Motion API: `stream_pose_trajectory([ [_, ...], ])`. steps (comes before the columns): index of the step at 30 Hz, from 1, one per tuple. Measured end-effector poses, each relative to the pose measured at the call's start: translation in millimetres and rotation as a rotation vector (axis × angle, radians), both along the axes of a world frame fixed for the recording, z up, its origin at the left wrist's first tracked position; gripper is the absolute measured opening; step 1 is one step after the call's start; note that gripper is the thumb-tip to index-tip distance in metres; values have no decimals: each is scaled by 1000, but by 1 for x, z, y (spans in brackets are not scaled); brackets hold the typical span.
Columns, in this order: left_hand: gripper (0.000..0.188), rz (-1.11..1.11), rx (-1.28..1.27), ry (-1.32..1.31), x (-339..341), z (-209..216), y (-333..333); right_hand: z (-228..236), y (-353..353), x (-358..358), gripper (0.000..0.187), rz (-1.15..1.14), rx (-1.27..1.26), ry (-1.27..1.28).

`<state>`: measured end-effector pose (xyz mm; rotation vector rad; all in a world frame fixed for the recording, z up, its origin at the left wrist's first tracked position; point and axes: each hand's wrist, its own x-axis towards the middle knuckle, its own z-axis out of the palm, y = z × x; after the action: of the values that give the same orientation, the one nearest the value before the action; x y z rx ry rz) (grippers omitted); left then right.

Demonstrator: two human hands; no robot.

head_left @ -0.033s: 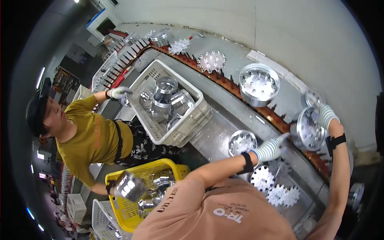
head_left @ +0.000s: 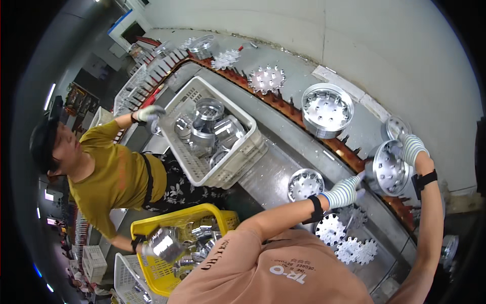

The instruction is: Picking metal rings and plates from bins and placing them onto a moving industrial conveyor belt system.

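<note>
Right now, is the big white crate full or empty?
Partly full: shiny metal cylinders sit in the white plastic crate, leaving gaps.

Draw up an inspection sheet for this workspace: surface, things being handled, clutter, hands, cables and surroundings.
Surface: grey metal bench bearing a round metal part and notched discs.
Handled things: round metal drum at the brown pinned track.
Clutter: white crate and yellow basket, both holding shiny metal parts.
Hands: both gloved; right hand at the drum's rim, left hand beside the drum, contact unclear.
Cables: nothing seen.
Surroundings: pale wall; a co-worker in olive, holding a metal cylinder at the yellow basket.
</note>
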<state>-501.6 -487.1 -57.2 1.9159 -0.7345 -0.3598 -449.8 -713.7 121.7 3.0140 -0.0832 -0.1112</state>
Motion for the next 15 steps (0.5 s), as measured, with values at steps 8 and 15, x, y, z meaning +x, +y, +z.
stream_pose_trajectory([
  [8,46,-457,414,-705,60,25,-52,-1,8,-27,19,265,-168,-76],
  [15,40,28,-510,389,45,-74,-4,33,41,-220,21,-249,82,-309],
])
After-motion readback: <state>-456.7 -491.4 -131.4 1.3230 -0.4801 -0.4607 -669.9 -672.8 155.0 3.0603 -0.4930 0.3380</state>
